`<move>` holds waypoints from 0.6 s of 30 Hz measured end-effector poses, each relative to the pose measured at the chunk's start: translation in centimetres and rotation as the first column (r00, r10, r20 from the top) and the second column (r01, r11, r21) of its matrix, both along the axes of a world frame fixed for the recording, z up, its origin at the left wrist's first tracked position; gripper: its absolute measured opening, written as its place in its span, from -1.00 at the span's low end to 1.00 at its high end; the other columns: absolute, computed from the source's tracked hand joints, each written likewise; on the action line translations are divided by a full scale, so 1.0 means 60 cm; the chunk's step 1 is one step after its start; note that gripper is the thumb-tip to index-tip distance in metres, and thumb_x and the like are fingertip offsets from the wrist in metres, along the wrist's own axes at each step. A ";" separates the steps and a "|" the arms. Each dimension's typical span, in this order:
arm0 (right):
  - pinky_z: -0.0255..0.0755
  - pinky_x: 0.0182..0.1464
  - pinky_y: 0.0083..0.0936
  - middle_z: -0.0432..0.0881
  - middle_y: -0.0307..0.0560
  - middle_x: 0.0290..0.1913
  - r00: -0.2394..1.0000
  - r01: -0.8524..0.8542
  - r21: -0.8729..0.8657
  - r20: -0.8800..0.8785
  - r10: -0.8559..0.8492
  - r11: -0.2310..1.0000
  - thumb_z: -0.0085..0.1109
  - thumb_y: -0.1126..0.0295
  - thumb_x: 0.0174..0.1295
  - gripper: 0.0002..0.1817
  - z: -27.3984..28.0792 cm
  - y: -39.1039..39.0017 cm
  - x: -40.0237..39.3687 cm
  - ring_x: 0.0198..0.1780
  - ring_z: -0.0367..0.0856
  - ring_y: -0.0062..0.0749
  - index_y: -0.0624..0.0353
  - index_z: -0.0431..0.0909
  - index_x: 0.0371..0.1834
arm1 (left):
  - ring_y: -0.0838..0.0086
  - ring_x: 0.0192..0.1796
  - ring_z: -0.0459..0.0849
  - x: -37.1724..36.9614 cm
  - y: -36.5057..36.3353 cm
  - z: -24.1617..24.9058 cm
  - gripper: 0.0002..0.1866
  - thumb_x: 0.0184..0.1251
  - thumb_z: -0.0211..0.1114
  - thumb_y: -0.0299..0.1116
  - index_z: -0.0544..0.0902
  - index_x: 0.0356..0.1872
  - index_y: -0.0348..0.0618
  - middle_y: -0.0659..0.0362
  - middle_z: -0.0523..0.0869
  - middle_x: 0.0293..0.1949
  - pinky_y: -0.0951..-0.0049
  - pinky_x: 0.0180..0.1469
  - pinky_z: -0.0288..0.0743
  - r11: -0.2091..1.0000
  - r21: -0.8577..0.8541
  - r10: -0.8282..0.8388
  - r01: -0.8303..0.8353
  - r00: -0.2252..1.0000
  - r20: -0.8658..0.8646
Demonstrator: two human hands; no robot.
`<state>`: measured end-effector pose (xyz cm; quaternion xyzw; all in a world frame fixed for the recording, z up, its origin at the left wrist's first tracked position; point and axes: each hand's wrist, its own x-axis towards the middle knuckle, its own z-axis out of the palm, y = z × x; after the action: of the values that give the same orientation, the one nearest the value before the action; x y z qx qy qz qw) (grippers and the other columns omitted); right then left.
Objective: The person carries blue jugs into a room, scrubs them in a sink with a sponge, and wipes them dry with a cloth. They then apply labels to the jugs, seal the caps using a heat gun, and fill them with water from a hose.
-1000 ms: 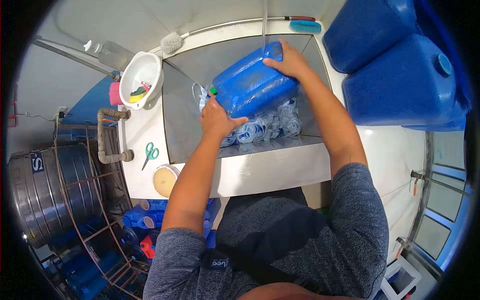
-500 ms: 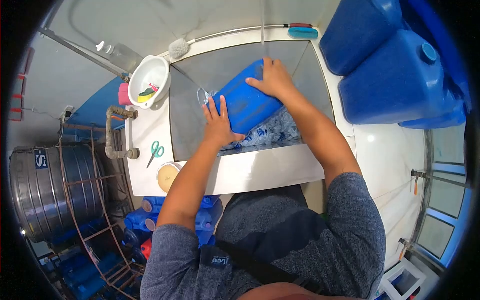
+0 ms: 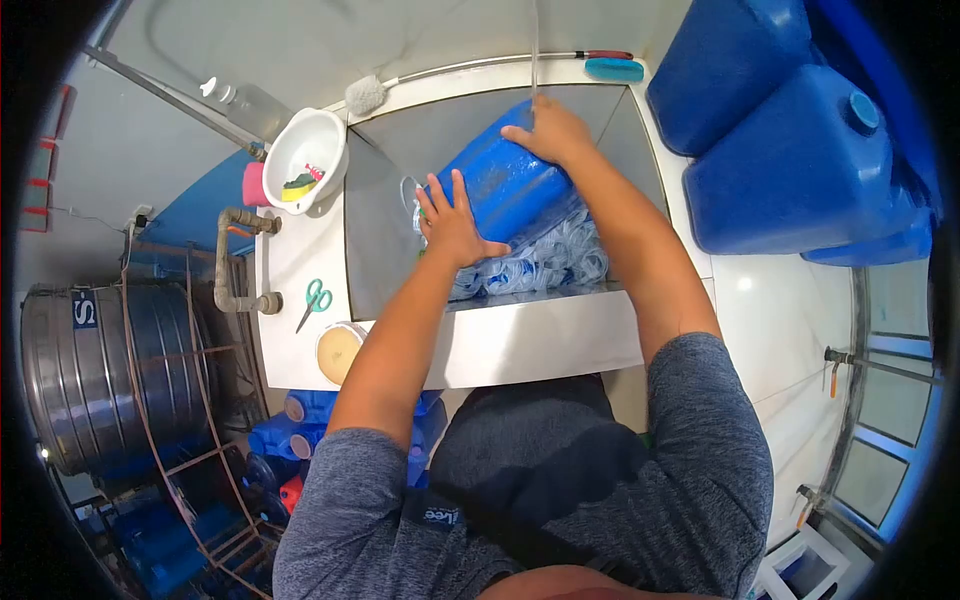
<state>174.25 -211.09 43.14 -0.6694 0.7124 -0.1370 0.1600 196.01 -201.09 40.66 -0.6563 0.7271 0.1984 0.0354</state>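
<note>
A blue plastic water jug (image 3: 512, 195) is tilted inside the grey sink (image 3: 375, 245), held between both hands. My left hand (image 3: 455, 228) presses its near left end, fingers spread over the surface. My right hand (image 3: 555, 132) is wrapped round the far upper end, thumb on the top face. A thin stream of water (image 3: 534, 60) falls by the right hand, and the jug's surface looks wet. Beneath the jug lies a heap of clear plastic pieces with some blue (image 3: 550, 262), perhaps caps or seals. A clear loop sticks out left of my left hand; what it belongs to is hidden.
Left on the counter are a white basin (image 3: 305, 150) with a sponge, teal scissors (image 3: 316, 298) and a round tub (image 3: 340, 350). Pipes (image 3: 225, 260) rise there. A long-handled brush (image 3: 365, 95) lies along the back ledge. Large blue jugs (image 3: 780, 170) stand on the right.
The jug has shifted slightly right with both hands on it, its upper end now by the water stream. Its surface looks wetter, and more of the clear heap shows.
</note>
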 end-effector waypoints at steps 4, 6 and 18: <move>0.49 0.26 -0.06 0.57 0.24 0.27 0.998 -0.052 -0.016 0.020 0.053 0.998 0.28 -0.33 0.14 0.00 -0.007 0.015 -0.022 0.27 0.59 0.12 0.22 0.32 0.45 | -0.39 0.62 -0.36 -0.031 0.038 -0.007 0.72 -0.48 0.76 0.21 -0.35 0.65 -0.05 -0.33 -0.36 0.61 -0.40 0.50 -0.09 0.998 -0.053 0.036 -0.036 0.999 0.006; 0.50 0.26 -0.07 0.57 0.23 0.27 0.999 -0.047 -0.058 0.023 0.048 0.997 0.28 -0.33 0.14 0.00 -0.014 0.021 -0.030 0.27 0.59 0.11 0.22 0.32 0.45 | -0.39 0.62 -0.35 -0.035 0.041 -0.008 0.71 -0.48 0.76 0.21 -0.35 0.65 -0.05 -0.33 -0.34 0.61 -0.41 0.50 -0.08 0.997 -0.064 0.055 -0.054 0.998 0.014; 0.51 0.25 -0.06 0.52 0.20 0.33 0.994 0.105 -0.050 -0.032 -0.106 0.993 0.26 -0.34 0.17 -0.01 0.003 0.070 0.015 0.30 0.57 0.08 0.19 0.30 0.47 | -0.36 0.62 -0.35 0.022 0.032 -0.025 0.74 -0.54 0.76 0.22 -0.36 0.65 -0.04 -0.32 -0.30 0.61 -0.44 0.49 -0.06 0.994 -0.087 -0.063 0.063 0.998 0.006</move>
<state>175.18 -206.87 43.31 -0.6368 0.7459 -0.1508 0.1238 197.31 -199.18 39.14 -0.6344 0.7552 0.1642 0.0145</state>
